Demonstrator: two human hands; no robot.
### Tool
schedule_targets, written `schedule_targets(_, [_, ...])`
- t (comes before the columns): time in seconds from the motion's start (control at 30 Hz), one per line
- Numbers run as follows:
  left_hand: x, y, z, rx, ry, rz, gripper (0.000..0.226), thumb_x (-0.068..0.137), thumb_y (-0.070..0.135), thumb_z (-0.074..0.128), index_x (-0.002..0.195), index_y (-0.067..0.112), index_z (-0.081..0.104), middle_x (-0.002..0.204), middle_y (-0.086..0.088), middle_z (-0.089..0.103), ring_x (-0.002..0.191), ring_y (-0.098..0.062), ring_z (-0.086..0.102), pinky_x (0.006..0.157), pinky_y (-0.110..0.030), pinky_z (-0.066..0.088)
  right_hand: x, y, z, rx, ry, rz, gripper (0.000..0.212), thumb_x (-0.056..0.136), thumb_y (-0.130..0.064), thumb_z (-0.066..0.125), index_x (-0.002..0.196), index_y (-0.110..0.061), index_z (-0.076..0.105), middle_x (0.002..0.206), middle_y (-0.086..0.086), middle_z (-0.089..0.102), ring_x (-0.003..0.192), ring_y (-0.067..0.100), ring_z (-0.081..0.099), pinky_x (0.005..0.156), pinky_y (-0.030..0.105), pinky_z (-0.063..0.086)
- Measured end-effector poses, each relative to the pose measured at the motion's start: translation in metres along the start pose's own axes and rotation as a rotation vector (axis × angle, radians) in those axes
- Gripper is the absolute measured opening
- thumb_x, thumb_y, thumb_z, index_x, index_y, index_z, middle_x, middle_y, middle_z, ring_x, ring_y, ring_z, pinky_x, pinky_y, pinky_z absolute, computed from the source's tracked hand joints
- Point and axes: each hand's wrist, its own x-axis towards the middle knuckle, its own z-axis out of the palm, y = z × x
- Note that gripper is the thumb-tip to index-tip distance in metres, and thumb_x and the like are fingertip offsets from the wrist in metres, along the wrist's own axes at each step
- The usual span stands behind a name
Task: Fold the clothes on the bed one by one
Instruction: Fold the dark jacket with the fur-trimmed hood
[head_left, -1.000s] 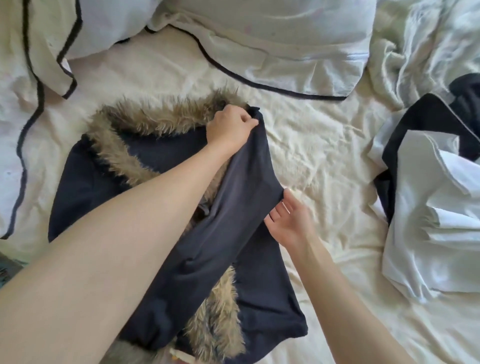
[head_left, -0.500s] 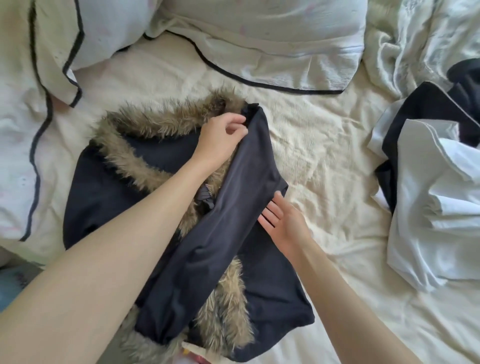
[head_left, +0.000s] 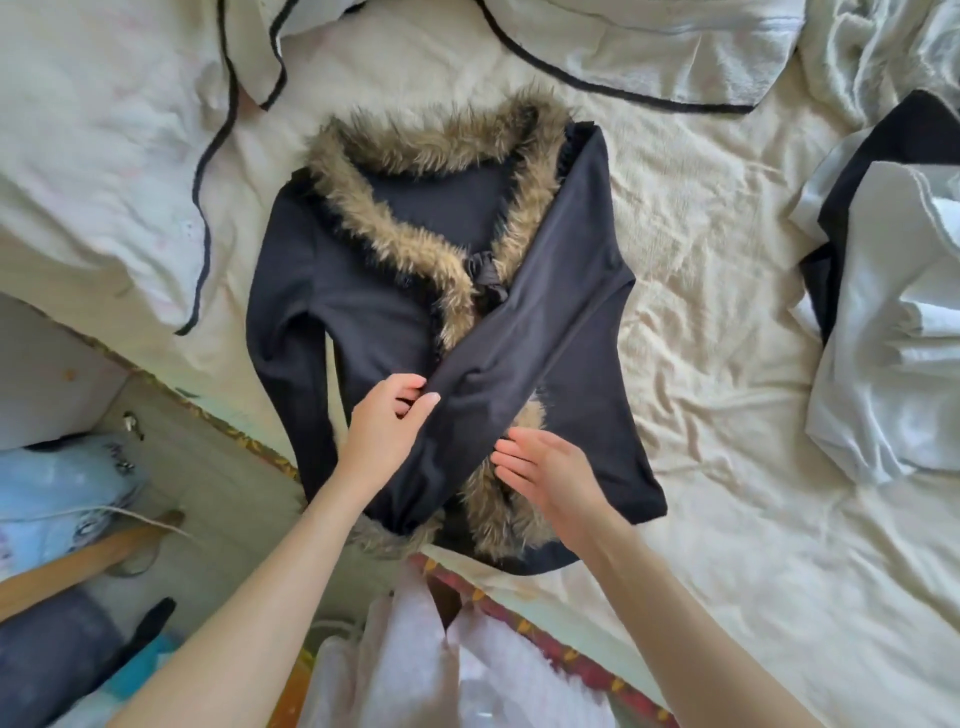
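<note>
Head view showed the soft, limp fur-trimmed cardigan (head_left: 363, 291) near the bed's (head_left: 727, 364) front edge; left hand (head_left: 387, 431) pinched its folded sleeve (head_left: 519, 332), right hand (head_left: 550, 475) seemingly hovered relaxed. Grip seams, not fur.

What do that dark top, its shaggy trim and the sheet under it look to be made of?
Black long-sleeved cardigan: soft matte knit, probably jersey; it drapes limply.
Tan shaggy fur trim: long tufted pile, likely faux fur.
Cream bed sheet: thin matte woven cloth, perhaps cotton; finely creased.

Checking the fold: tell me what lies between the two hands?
The head view shows the black fur-trimmed cardigan's folded sleeve between left hand and right hand.
</note>
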Motion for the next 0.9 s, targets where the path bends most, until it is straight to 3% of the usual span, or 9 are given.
schedule_targets(0.13, [0.002, -0.005, 0.001, 0.016, -0.012, 0.018, 0.027, 0.094, 0.029, 0.056, 0.116, 0.014, 0.059, 0.097, 0.004, 0.058, 0.092, -0.012, 0.053, 0.081, -0.023, 0.038, 0.003, 0.014, 0.016, -0.159, 0.093, -0.069, 0.012, 0.098, -0.016, 0.05, 0.108, -0.012, 0.054, 0.105, 0.006, 0.064, 0.1, 0.018, 0.062, 0.09, 0.029, 0.052])
schedule_targets(0.23, [0.006, 0.0, -0.003, -0.038, -0.02, 0.027, 0.016, 0.095, 0.026, 0.053, 0.106, 0.015, 0.057, 0.09, 0.004, 0.057, 0.09, -0.014, 0.053, 0.078, -0.023, 0.037, 0.007, 0.013, 0.022, -0.027, 0.09, -0.089, 0.024, 0.097, -0.02, 0.052, 0.118, -0.008, 0.055, 0.107, 0.01, 0.063, 0.101, 0.022, 0.064, 0.085, 0.029, 0.053])
schedule_targets(0.33, [0.003, -0.002, -0.009, -0.096, -0.023, 0.069, 0.009, 0.097, 0.025, 0.05, 0.102, 0.018, 0.052, 0.092, 0.003, 0.057, 0.087, -0.012, 0.051, 0.073, -0.021, 0.038, 0.004, 0.009, 0.027, 0.088, 0.054, -0.098, 0.021, 0.098, -0.019, 0.051, 0.115, -0.009, 0.057, 0.104, 0.008, 0.069, 0.096, 0.02, 0.067, 0.081, 0.028, 0.052])
schedule_targets(0.43, [0.001, 0.0, -0.016, -0.14, -0.079, 0.084, 0.01, 0.097, 0.024, 0.05, 0.103, 0.017, 0.053, 0.087, 0.006, 0.056, 0.077, -0.004, 0.05, 0.065, -0.012, 0.037, 0.0, 0.008, 0.034, 0.151, 0.021, -0.093, 0.024, 0.098, -0.02, 0.051, 0.118, -0.008, 0.056, 0.106, 0.005, 0.068, 0.098, 0.019, 0.065, 0.088, 0.032, 0.05])
schedule_targets(0.63, [0.005, -0.003, -0.021, -0.473, -0.186, 0.046, 0.014, 0.094, 0.02, 0.051, 0.083, 0.023, 0.059, 0.078, 0.012, 0.055, 0.083, -0.006, 0.049, 0.083, -0.025, 0.036, -0.006, 0.011, 0.035, 0.346, -0.023, -0.136, 0.035, 0.098, -0.024, 0.048, 0.129, -0.008, 0.051, 0.126, 0.009, 0.062, 0.114, 0.024, 0.06, 0.098, 0.036, 0.047])
schedule_targets(0.8, [0.002, -0.011, -0.016, -0.269, -0.154, 0.083, 0.024, 0.097, 0.022, 0.048, 0.118, 0.017, 0.06, 0.113, 0.006, 0.061, 0.106, -0.007, 0.054, 0.091, -0.02, 0.04, -0.003, 0.017, 0.032, 0.139, -0.012, -0.106, 0.039, 0.099, -0.028, 0.048, 0.133, -0.01, 0.048, 0.128, 0.008, 0.06, 0.115, 0.022, 0.059, 0.096, 0.034, 0.046])
schedule_targets(0.9, [-0.002, -0.027, -0.016, -0.128, -0.098, 0.025, 0.029, 0.096, 0.024, 0.052, 0.123, 0.015, 0.058, 0.111, 0.002, 0.061, 0.108, -0.013, 0.056, 0.092, -0.026, 0.044, -0.002, 0.028, 0.028, 0.027, -0.046, -0.081, 0.035, 0.099, -0.025, 0.049, 0.129, -0.009, 0.049, 0.12, 0.008, 0.065, 0.109, 0.021, 0.063, 0.093, 0.032, 0.049])
